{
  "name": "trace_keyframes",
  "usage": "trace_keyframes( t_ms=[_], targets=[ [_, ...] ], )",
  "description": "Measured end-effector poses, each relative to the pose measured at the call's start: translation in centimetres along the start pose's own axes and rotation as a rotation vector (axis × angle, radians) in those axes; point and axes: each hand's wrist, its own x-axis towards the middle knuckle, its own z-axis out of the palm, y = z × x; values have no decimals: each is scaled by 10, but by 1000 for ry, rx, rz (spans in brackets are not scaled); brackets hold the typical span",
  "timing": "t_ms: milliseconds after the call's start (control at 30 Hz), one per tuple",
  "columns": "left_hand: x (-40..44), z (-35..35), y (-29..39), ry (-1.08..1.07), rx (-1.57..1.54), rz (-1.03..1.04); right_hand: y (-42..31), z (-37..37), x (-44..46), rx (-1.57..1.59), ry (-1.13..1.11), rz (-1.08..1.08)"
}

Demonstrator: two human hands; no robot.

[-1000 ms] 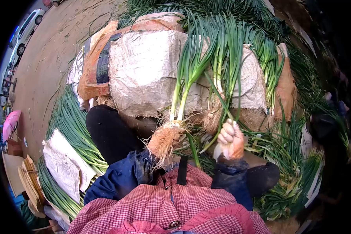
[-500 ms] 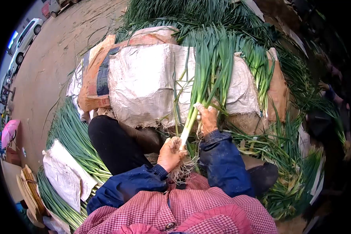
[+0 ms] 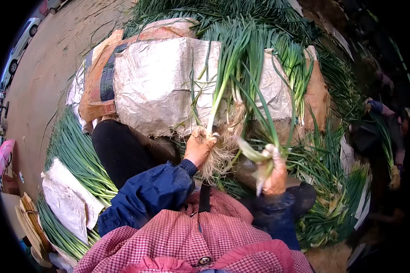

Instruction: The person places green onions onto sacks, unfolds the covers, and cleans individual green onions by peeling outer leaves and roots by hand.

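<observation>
My left hand (image 3: 200, 148) is closed around the white root end of some green onions (image 3: 217, 102), with pale stringy roots (image 3: 214, 166) hanging below and beside the fingers. Their green tops lie away from me over a sack-covered bundle. To the right, my right hand (image 3: 274, 175) is closed on stripped onion leaves (image 3: 255, 152), a limp pale piece and long green blades sticking out of its grip. Between the hands, another rooted clump of green onions (image 3: 238, 111) rests against the bundle.
White sacking (image 3: 155, 86) covers the bundle before my knees. Cut green onions (image 3: 73, 150) lie at left under a white sheet (image 3: 66, 195). Loose leaf scraps (image 3: 328, 200) pile up at right. Another person's arm (image 3: 380, 108) shows at far right. Parked cars stand at upper left.
My right hand has moved from the stalks down and to the right, and leaves have come away in it. My left hand still grips the root end, slightly higher in view.
</observation>
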Motion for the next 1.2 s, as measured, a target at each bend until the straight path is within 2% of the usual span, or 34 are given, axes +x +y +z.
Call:
trace_keyframes(
  t_ms=[33, 67, 133, 167, 200, 233, 300, 333, 367, 400, 433, 467, 500, 533, 567, 633, 667, 700, 767, 800, 833, 867, 900, 933, 967, 1000, 1133, 1167, 1200],
  targets=[
    [11, -4, -9, -1, -104, 47, -31, -10, -16, -105, 148, -83],
    [13, -9, -9, 22, -67, 16, -73, -55, -26, -150, 140, -49],
    [15, -20, -9, 12, -96, -28, -159, -80, -58, -582, 180, -180],
    [10, -22, -6, 8, -95, -32, -202, -87, -78, -834, 410, 23],
    [3, -21, 2, -2, -101, -74, -246, -153, -93, -1703, 556, -81],
    [0, -21, 5, -9, -110, -113, -242, -156, -86, -1708, 552, -86],
    [-6, -20, 1, -34, -54, -82, -219, -143, -69, -1817, 642, -531],
    [-14, -15, 3, -45, -41, -107, -166, -76, -48, -1517, 387, -404],
    [-19, -12, 5, -62, -24, -127, -117, -12, -34, -1330, 214, -173],
    [-19, -13, -7, -116, -74, -88, -69, 6, -13, -1149, -6, -76],
    [-31, -5, 10, -149, -64, -166, -17, 9, 11, -1083, -160, 50],
    [-38, 1, 16, -159, -75, -149, 30, 22, 21, -1135, -277, 126],
    [-41, 0, 22, -167, -82, -124, 70, 6, 34, -1348, -401, 12],
    [-33, -15, 10, -84, 7, -57, 109, -9, 46, -1551, -507, -134],
    [-30, -29, 12, -88, -40, -73, 99, 20, 32, -1604, -488, -222],
    [-33, -32, 22, -99, -46, -28, 72, 40, 10, -1386, -669, -136],
    [-30, -31, 13, -65, -7, -1, 65, 38, -3, -1173, -682, 15],
    [-25, -34, 3, -20, 47, 7, 49, 48, -13, -1101, -733, 208],
    [-20, -39, -16, 65, 389, 217, 32, 48, -16, -1083, -637, 377],
    [-25, -34, -7, 51, 384, 209, 31, 49, -8, -1259, -537, 274],
    [-34, -26, 13, 37, 764, 257, 32, 50, 8, -1427, -431, 169],
    [-39, -23, 25, 26, 1149, 311, 45, 50, 24, -1416, -255, 110],
    [-40, -22, 25, 23, 1155, 316, 61, 34, 51, -1585, -181, 209],
    [-43, -22, 26, -7, 1214, 385, 75, 36, 64, -1701, -187, 200],
    [-45, -23, 28, -35, 1273, 456, 95, 21, 77, -1682, -238, 124],
    [-44, -26, 27, -49, 1313, 523, 105, 23, 77, -1814, -278, -6],
    [-42, -28, 17, -72, 1432, 436, 117, 16, 59, -2064, -417, -308],
    [-44, -27, 17, -82, 1432, 429, 114, 15, 49, -2065, -410, -295],
    [-41, -25, 18, -81, 1392, 393, 107, 22, 40, -1881, -474, -361]
  ],
)
